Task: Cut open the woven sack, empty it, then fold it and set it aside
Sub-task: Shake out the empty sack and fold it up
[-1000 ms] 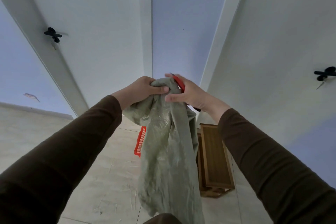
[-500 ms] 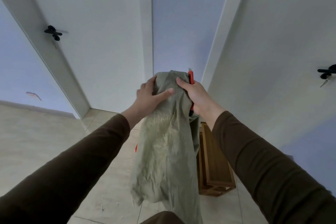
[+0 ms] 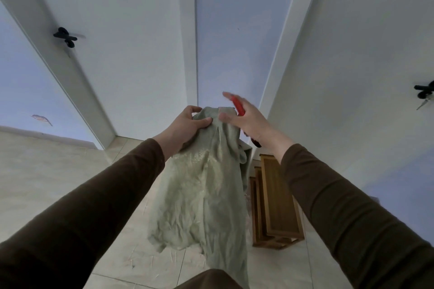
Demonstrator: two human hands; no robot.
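A limp, crumpled grey-green woven sack [image 3: 204,195] hangs in front of me above the tiled floor. My left hand [image 3: 185,126] grips its bunched top edge, fingers curled over the fabric. My right hand [image 3: 251,122] is just right of the sack's top, index finger stretched out and thumb touching the fabric. It holds a red cutter [image 3: 238,107] along the palm, whose dark end sticks out near the wrist. The sack's lower end hangs loose by my knee.
A wooden crate [image 3: 279,199] stands on the floor to the right, behind the sack. White doors with black handles [image 3: 65,37] [image 3: 424,92] flank a narrow corner ahead. Pale tiled floor [image 3: 58,171] spreads to the left.
My left hand has closed its grip on the sack's top. My right hand has let go of the fabric and spread its fingers, still keeping the red cutter.
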